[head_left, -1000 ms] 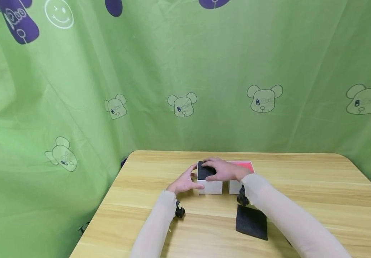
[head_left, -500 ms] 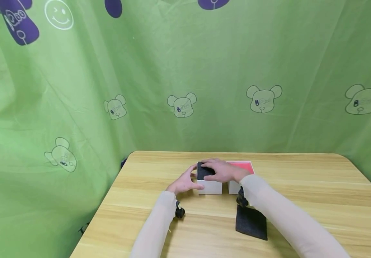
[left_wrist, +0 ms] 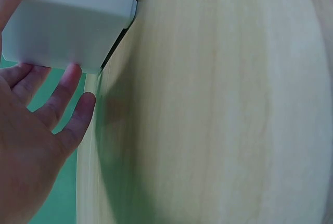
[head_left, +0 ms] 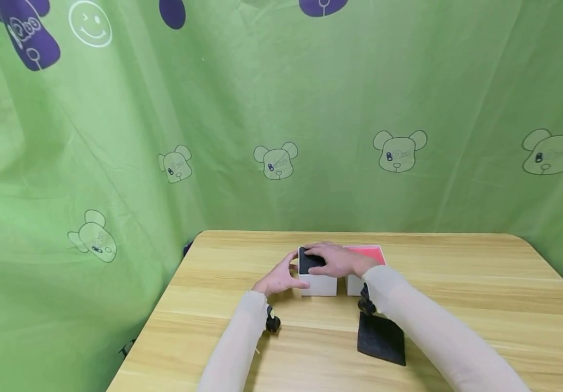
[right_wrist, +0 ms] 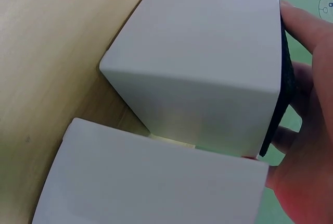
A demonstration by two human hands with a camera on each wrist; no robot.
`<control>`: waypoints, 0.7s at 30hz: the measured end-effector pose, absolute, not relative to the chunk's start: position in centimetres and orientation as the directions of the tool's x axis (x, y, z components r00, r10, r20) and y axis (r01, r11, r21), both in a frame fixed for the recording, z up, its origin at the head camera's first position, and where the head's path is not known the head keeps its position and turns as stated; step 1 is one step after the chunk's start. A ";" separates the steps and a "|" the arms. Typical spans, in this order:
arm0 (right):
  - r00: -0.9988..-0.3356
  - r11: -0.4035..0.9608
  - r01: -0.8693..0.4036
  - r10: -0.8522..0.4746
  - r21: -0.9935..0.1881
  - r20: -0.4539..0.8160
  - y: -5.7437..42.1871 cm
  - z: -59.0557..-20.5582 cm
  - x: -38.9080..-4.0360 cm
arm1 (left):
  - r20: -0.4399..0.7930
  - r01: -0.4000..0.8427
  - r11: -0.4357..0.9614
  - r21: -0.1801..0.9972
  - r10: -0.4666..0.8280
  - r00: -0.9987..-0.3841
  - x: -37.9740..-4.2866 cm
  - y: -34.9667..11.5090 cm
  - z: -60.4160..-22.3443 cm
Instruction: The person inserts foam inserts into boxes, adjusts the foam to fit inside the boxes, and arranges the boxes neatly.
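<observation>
A white box [head_left: 319, 286] stands on the table with a black felt-like sheet [head_left: 307, 264] lying over its top. My left hand [head_left: 277, 277] holds the box from its left, the thumb on the front face and the fingers toward the back. From above, my right hand [head_left: 336, 260] presses the black sheet, its fingers and thumb spread across it. In the right wrist view the sheet [right_wrist: 281, 88] lies against the box [right_wrist: 208, 36], its edge standing a little off the rim. What is inside this box is hidden.
A second white box [head_left: 354, 286] with a pink-red inside [head_left: 372, 252] stands just to the right, partly behind my right wrist. A loose black square sheet [head_left: 381, 340] lies on the wooden table [head_left: 311, 354] near my right forearm. A green curtain [head_left: 330, 190] hangs behind.
My right hand has shifted very slightly to the left over the black sheet. The left hand and both boxes look unmoved.
</observation>
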State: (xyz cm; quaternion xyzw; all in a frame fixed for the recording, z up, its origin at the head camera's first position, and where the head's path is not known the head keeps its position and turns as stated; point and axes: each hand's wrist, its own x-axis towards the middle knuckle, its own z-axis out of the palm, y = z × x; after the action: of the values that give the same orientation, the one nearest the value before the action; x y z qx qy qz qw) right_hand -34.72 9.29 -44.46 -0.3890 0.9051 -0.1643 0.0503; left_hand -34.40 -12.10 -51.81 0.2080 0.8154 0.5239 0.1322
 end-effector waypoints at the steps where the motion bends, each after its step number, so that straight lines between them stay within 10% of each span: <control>1: -0.689 0.640 -0.692 -0.724 -0.334 0.040 9.3 -44.5 -34.8 | 0.001 0.200 0.366 0.909 0.477 -0.879 -34.4 -12.1 -51.8; 21: -0.673 0.630 -0.714 -0.738 -0.306 0.051 9.3 -45.1 -35.2 | 0.004 0.203 0.363 0.909 0.481 -0.877 -34.4 -12.1 -51.7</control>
State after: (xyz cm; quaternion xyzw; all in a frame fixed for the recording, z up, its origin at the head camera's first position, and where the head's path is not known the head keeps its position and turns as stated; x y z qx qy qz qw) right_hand -35.23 9.29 -45.07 -0.4023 0.9019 -0.1522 0.0396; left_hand -34.35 -12.07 -51.67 0.2100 0.8147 0.5240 0.1324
